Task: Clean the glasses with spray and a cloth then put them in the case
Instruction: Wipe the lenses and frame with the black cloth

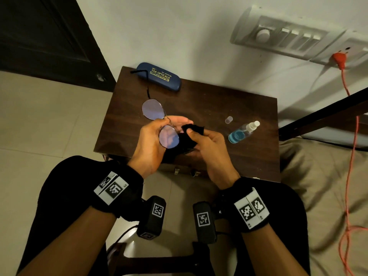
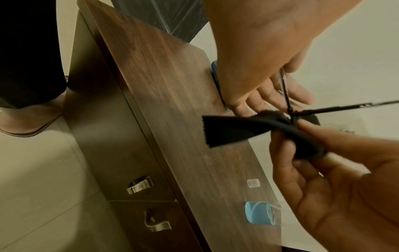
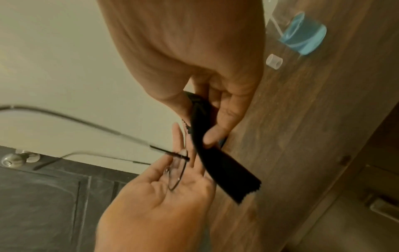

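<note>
My left hand [image 1: 166,124] pinches the thin-framed glasses [image 1: 152,108] at the bridge and holds them above the dark wooden table [image 1: 219,96]. The lower lens [image 1: 169,138] lies against a black cloth [image 1: 189,137], which my right hand [image 1: 192,134] grips between thumb and fingers. In the right wrist view the cloth [image 3: 215,162] hangs folded beside the lens [image 3: 177,172], over my left palm. The temples [image 2: 345,106] stick out unfolded. A shut blue case [image 1: 159,78] lies at the table's far left corner. The spray bottle [image 1: 242,132] with blue liquid lies on its side to the right.
The bottle's clear cap [image 1: 229,119] stands on the table near the bottle. Drawer handles [image 2: 140,185] sit on the table's front. An orange cable [image 1: 348,156] runs down over bedding on the right. A dark door [image 1: 49,36] is at the far left.
</note>
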